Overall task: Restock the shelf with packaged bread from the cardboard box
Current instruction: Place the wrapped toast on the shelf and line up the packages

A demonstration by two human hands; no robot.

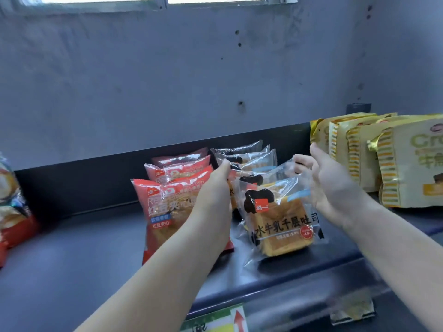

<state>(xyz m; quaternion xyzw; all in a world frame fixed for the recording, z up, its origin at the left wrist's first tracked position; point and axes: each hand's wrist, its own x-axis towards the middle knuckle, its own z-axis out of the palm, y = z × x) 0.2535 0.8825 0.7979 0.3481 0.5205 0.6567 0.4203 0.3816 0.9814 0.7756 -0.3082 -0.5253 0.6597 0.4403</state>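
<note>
Up on the dark shelf (72,248), both hands flank a row of clear-wrapped toast packs (280,219). Left hand (215,188) lies flat, fingers straight, against the row's left side, red bread packs (167,200) just beyond it. Right hand (321,178) is spread wide, fingertips on the wrapper's top right corner, yellow packs (383,159) just to its right

One head-worn wide-angle camera is looking forward and slightly down from close range onto a dark shelf (72,255), facing the grey wall (167,80) behind it. Both forearms are reaching in from the near edge; window frames are showing at the far top.
</note>
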